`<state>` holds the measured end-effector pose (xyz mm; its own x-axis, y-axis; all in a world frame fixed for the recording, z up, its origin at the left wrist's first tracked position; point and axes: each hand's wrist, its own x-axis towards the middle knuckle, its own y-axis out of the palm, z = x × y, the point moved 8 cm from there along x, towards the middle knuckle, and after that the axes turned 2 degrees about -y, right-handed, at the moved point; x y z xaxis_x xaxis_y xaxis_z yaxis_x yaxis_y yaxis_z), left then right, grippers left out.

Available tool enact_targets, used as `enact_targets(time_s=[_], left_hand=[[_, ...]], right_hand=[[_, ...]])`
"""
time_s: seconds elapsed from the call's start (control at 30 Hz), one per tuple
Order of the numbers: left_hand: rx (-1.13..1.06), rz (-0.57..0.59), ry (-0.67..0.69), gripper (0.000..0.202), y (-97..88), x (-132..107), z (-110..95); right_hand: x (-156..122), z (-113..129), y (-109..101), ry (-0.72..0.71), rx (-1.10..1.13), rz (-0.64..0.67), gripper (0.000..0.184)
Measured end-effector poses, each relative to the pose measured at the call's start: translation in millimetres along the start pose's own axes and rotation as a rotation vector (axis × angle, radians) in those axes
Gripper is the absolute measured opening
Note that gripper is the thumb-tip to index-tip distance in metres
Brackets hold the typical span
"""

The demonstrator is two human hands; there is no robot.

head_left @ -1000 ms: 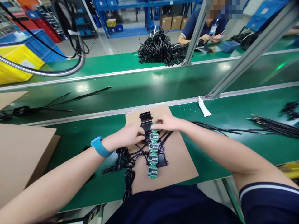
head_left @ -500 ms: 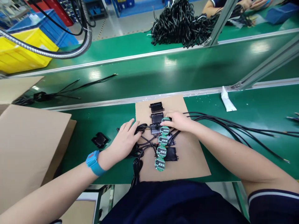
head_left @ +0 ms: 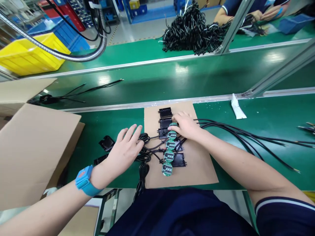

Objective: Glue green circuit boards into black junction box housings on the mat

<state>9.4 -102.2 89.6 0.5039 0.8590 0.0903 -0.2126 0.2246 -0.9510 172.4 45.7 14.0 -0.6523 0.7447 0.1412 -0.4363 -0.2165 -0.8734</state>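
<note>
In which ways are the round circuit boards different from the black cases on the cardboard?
The circuit boards are green and round; the black cases are roughly rectangular. The boards show small mounted parts, while the farthest case shows a plain dark hollow. Both are set out in a row over the cardboard.

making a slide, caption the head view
Right hand at five lined-up green circuit boards, left hand open beside black cables.
</note>
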Motion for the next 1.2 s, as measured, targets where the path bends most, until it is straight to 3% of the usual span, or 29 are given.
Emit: enact_targets(time_s=[0.1,0.2,0.3,0.37,0.47,0.53,0.6,0.67,0.73,0.8,0.9,1.03,1.1,1.2], left_hand=[[-0.033,-0.059,0.052,0.019,0.1,-6,-6],[-0.064,-0.133,0.053,0.017,-13.0,-18,-16],[-0.081,-0.104,-0.01,0.018,-27.5,-36,-26],[-0.178,-0.01,-0.023,0.022,-29.6,-50,-37],[-0.506,0.204,-0.131,0.025,-10.6,-73,-54],[-0.643,0.311,-0.295,0.044,14.5,-90,-60],[-0.608,0.346,-0.45,0.074,40.0,-104,-63],[-0.524,0.313,-0.517,0.082,57.2,-112,-64],[-0.525,0.261,-0.483,0.066,64.8,-112,-63],[-0.539,0.19,-0.37,0.048,60.1,-105,-58],[-0.418,0.119,-0.104,0.046,41.9,-93,-47],[-0.291,0.094,0.211,0.039,29.6,-92,-46],[-0.326,0.121,0.252,0.037,30.1,-93,-48],[-0.493,0.224,0.16,0.032,31.9,-90,-43]], right_hand=[[7,59,-3,-0.245,0.05,0.056,0.029],[18,105,23,-0.41,0.05,0.274,0.021],[29,115,57,-0.442,-0.045,0.409,0.01],[35,109,71,-0.42,-0.02,0.382,0.015],[42,95,71,-0.31,0.102,0.238,0.026],[40,88,63,-0.234,0.088,0.156,0.027],[30,91,50,-0.225,0.009,0.078,0.034],[11,95,35,-0.261,-0.054,0.002,0.038],[-11,92,25,-0.273,-0.083,-0.032,0.037],[-30,79,22,-0.24,-0.11,-0.03,0.037],[-45,59,27,-0.2,-0.127,-0.017,0.038],[-45,53,35,-0.165,-0.12,-0.056,0.036],[-44,55,36,-0.149,-0.12,-0.079,0.036],[-46,57,30,-0.144,-0.078,-0.087,0.043]])
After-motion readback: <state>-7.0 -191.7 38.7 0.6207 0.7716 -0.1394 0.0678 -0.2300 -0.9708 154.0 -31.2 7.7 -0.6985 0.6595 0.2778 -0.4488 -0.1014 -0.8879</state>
